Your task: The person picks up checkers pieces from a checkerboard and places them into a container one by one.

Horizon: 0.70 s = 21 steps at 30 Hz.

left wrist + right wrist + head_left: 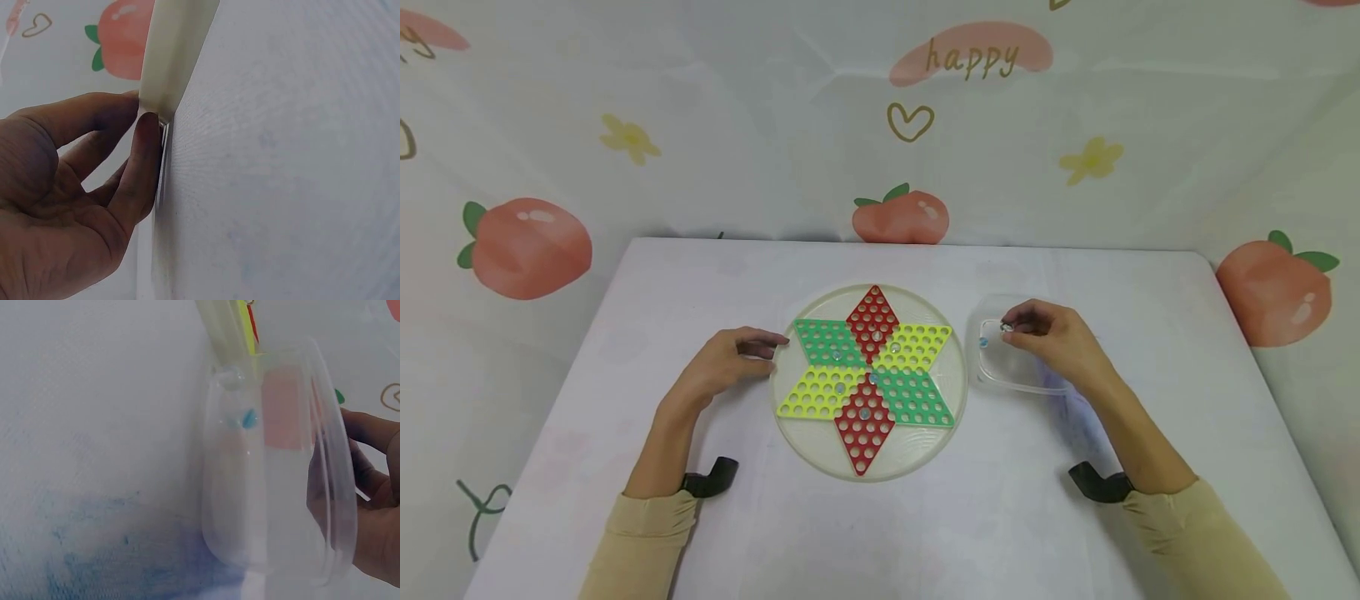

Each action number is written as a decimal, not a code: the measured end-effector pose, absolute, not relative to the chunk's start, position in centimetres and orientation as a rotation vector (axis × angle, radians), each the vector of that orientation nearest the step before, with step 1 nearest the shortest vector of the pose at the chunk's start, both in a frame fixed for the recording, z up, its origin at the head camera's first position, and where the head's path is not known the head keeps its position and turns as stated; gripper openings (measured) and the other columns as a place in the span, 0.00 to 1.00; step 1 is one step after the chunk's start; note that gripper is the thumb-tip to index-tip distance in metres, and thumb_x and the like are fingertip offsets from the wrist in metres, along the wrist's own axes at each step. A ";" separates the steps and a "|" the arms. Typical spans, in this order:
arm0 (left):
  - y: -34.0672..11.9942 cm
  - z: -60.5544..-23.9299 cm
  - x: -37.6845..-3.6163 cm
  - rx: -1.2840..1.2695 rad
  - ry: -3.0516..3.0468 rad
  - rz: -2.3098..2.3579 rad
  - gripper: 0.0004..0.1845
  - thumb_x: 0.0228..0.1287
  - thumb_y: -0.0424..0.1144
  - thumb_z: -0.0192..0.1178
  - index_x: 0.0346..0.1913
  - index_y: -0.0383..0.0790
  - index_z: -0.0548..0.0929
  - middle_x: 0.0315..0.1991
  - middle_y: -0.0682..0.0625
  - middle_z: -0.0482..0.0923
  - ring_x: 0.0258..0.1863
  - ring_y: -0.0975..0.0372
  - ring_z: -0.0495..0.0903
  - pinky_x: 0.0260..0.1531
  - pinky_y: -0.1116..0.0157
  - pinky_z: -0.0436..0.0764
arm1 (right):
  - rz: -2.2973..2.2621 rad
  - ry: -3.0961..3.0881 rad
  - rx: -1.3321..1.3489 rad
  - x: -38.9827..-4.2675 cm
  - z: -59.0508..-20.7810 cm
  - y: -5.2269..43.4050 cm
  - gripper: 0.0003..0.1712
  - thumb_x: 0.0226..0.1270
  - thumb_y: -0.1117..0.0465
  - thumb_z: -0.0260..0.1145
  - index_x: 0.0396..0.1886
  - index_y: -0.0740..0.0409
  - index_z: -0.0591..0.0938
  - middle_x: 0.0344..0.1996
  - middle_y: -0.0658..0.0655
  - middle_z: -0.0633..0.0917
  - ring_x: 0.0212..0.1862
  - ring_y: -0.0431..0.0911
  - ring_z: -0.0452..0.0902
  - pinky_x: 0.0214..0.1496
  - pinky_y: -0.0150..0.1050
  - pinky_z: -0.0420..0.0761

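A round Chinese checkers board lies on the table, with a red, green and yellow star of holes. Several clear glass marbles sit in its star. My left hand touches the board's left rim, its fingers loosely bent; the left wrist view shows the fingertips at the pale side wall. Over a clear plastic container, my right hand pinches a marble between thumb and fingers. Inside the container rests a marble with blue in it.
The container stands just right of the board on a white-covered table. Behind the table hangs a pale cloth printed with peaches, flowers and hearts. Each wrist wears a black camera mount.
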<state>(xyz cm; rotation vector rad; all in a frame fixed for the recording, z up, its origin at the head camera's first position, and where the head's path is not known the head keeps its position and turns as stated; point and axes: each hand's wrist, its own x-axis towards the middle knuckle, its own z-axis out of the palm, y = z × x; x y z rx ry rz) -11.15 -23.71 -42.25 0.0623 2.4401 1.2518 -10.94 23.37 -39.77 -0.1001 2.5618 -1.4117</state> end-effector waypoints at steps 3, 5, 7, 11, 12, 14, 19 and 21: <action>-23.7 -42.2 -11.2 0.060 2.444 1.250 0.21 0.59 0.33 0.68 0.57 0.41 0.84 0.51 0.42 0.82 0.52 0.53 0.78 0.49 0.61 0.73 | -1.417 2.555 -0.086 -11.3 -40.2 23.4 0.18 0.65 0.56 0.71 0.49 0.61 0.81 0.40 0.56 0.83 0.41 0.43 0.78 0.42 0.29 0.76; -23.7 -42.3 -11.2 0.058 2.447 1.250 0.20 0.59 0.33 0.67 0.56 0.41 0.84 0.51 0.42 0.82 0.51 0.53 0.78 0.49 0.61 0.73 | -1.425 2.543 -0.075 -11.4 -40.3 23.4 0.18 0.65 0.56 0.71 0.49 0.61 0.81 0.41 0.56 0.83 0.41 0.43 0.78 0.42 0.29 0.76; -23.7 -42.3 -11.2 0.059 2.447 1.253 0.20 0.60 0.33 0.67 0.56 0.41 0.84 0.51 0.43 0.82 0.51 0.54 0.78 0.48 0.61 0.73 | -1.432 2.530 -0.068 -11.4 -40.4 23.5 0.19 0.65 0.55 0.71 0.49 0.61 0.81 0.41 0.57 0.83 0.41 0.43 0.78 0.42 0.29 0.75; -23.7 -42.5 -11.3 0.058 2.450 1.252 0.19 0.60 0.33 0.67 0.55 0.40 0.84 0.50 0.42 0.82 0.49 0.55 0.79 0.47 0.62 0.73 | -1.431 2.523 -0.070 -11.5 -40.4 23.4 0.19 0.65 0.56 0.71 0.50 0.62 0.80 0.43 0.59 0.82 0.42 0.43 0.77 0.42 0.29 0.75; -23.7 -42.5 -11.3 0.058 2.451 1.252 0.19 0.60 0.33 0.67 0.55 0.40 0.83 0.50 0.42 0.82 0.49 0.55 0.79 0.47 0.62 0.73 | -1.430 2.524 -0.072 -11.5 -40.5 23.4 0.19 0.65 0.56 0.71 0.50 0.63 0.80 0.43 0.59 0.82 0.42 0.43 0.77 0.42 0.29 0.75; -23.7 -42.5 -11.4 0.055 2.454 1.250 0.19 0.60 0.32 0.67 0.55 0.39 0.83 0.49 0.42 0.82 0.48 0.54 0.79 0.47 0.62 0.73 | -1.426 2.532 -0.070 -11.7 -40.6 23.4 0.19 0.65 0.57 0.71 0.50 0.63 0.80 0.43 0.60 0.82 0.41 0.43 0.77 0.42 0.29 0.76; -23.6 -42.6 -11.4 0.049 2.450 1.253 0.19 0.60 0.32 0.67 0.55 0.37 0.82 0.48 0.41 0.81 0.48 0.54 0.78 0.46 0.62 0.74 | -1.396 2.569 -0.042 -12.0 -40.9 23.2 0.17 0.65 0.59 0.70 0.49 0.63 0.80 0.42 0.59 0.83 0.41 0.43 0.78 0.41 0.28 0.76; -23.6 -42.6 -11.5 0.056 2.448 1.257 0.19 0.60 0.31 0.67 0.55 0.37 0.82 0.49 0.41 0.81 0.49 0.53 0.78 0.45 0.63 0.74 | -1.370 2.591 -0.030 -12.1 -41.0 23.1 0.16 0.65 0.60 0.70 0.48 0.63 0.80 0.42 0.59 0.83 0.41 0.43 0.78 0.40 0.28 0.76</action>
